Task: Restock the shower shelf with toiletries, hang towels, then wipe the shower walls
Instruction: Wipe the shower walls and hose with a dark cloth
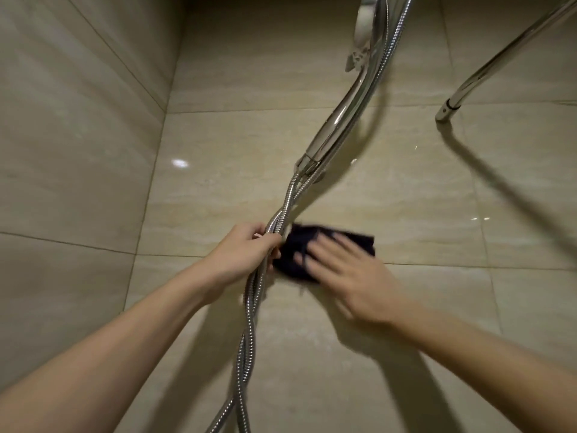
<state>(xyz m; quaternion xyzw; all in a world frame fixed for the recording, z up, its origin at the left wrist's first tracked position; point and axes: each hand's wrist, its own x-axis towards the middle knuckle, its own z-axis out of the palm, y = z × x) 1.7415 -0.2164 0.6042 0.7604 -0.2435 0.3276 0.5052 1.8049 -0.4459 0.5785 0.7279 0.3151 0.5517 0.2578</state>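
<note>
Left hand grips hose; right hand presses cloth.

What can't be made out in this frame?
Head view:
- Shower head: cut off by the top edge.
- Hoses: lower ends leave the bottom edge.
- Right hand on the dark cloth: fingers motion-blurred.
- Wall tile under the cloth: hidden, so its cleanliness is unknown.

Twisted hoses and shower handset cross the back wall; a curved pipe juts upper right; left tiles lie open.
</note>
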